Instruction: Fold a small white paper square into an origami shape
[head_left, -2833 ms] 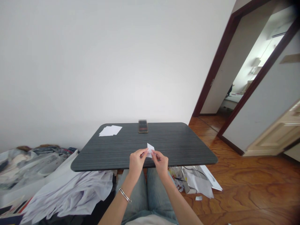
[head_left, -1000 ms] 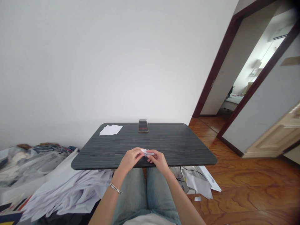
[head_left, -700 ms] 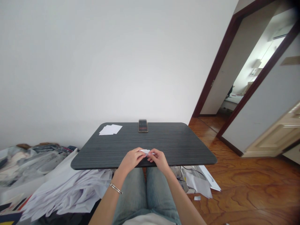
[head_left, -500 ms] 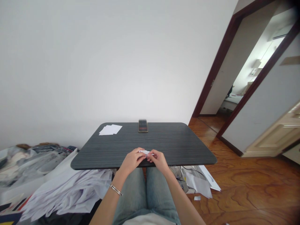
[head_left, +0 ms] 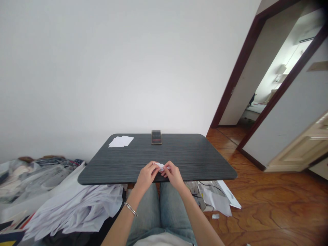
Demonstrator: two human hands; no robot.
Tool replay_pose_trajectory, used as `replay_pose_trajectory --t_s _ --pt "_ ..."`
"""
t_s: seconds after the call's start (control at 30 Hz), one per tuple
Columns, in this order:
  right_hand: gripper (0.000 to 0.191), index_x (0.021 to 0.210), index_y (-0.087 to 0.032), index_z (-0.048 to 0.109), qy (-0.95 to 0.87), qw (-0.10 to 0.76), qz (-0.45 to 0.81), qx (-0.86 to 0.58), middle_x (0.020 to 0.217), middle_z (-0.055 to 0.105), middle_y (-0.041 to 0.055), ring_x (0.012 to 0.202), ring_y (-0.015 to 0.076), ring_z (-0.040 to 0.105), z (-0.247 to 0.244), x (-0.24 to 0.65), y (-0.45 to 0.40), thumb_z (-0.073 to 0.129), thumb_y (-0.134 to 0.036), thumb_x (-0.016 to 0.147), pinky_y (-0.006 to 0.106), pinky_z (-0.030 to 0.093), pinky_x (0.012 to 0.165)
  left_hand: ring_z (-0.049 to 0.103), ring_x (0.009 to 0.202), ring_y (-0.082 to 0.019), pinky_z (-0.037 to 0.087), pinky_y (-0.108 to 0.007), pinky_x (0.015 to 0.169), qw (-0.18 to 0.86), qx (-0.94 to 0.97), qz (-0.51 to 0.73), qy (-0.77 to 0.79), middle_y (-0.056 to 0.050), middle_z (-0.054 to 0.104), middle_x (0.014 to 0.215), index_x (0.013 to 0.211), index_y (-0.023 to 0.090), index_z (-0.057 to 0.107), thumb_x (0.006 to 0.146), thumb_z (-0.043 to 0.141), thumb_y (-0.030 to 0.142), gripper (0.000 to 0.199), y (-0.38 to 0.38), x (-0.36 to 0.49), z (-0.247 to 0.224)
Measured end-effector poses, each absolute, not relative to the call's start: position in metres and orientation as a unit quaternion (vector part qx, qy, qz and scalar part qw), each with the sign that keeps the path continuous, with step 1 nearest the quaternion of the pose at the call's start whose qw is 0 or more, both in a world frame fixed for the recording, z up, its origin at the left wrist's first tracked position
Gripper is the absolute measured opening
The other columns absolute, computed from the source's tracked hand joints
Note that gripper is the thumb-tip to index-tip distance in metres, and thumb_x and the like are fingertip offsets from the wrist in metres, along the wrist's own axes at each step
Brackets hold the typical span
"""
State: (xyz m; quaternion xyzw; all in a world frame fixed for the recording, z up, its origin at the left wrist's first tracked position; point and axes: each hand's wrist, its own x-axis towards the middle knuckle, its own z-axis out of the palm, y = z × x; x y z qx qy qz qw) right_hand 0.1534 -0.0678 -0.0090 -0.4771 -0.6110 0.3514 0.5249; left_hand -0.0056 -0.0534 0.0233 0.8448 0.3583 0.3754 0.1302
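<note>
A small piece of folded white paper (head_left: 160, 166) is held between my two hands, just above the near edge of the dark table (head_left: 184, 153). My left hand (head_left: 148, 174) pinches its left end, and my right hand (head_left: 172, 173) pinches its right end. Fingers cover much of the paper, so its exact shape cannot be made out. Several white sheets (head_left: 121, 141) lie overlapping at the table's far left corner. A phone-like device (head_left: 156, 137) stands propped at the middle of the far edge.
Piled clothes in clear bags (head_left: 46, 177) and white cloth or paper (head_left: 77, 208) lie left of the table. Papers (head_left: 217, 202) and cables are on the floor under its right side. A white wall rises behind; a doorway (head_left: 243, 68) opens at the right.
My fingers have shifted slightly on the paper, and its visible part looks a little different. My left forearm has moved slightly to the right.
</note>
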Motion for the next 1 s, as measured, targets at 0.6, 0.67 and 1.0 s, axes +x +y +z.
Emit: replay_pose_trajectory --t_s 0.6,0.67,1.0 --pt "0.027 0.072 -0.019 0.047 -0.548 0.562 0.407 -0.466 0.062 0.065 0.0026 0.06 0.0182 0.066 -0.007 0.15 -0.066 0.056 -0.044 0.076 0.028 0.053 0.051 0.061 0.056 -0.011 0.049 -0.025 0.057 0.219 0.743 0.454 0.44 -0.006 0.068 0.101 0.122 0.022 0.04 0.081 0.054 0.024 0.043 -0.049 0.001 0.018" --pt "0.027 0.072 -0.02 0.045 -0.53 0.569 0.416 -0.471 0.061 0.065 0.0026 0.061 0.0191 0.066 -0.006 0.149 -0.065 0.059 -0.044 0.074 0.028 0.053 0.05 0.058 0.053 -0.011 0.049 -0.026 0.058 0.2 0.738 0.456 0.455 -0.004 0.069 0.098 0.121 0.023 0.042 0.079 0.057 0.023 0.045 -0.048 0.002 0.018" --pt "0.042 0.105 -0.016 0.047 -0.525 0.546 0.454 -0.469 0.073 0.071 0.0044 0.062 0.0194 0.068 -0.009 0.151 -0.059 0.062 -0.035 0.07 0.029 0.055 0.053 0.059 0.087 -0.018 0.049 -0.032 0.074 0.148 0.783 0.46 0.393 -0.005 0.065 0.102 0.117 0.022 0.049 0.078 0.056 0.017 0.04 -0.041 0.004 0.015"
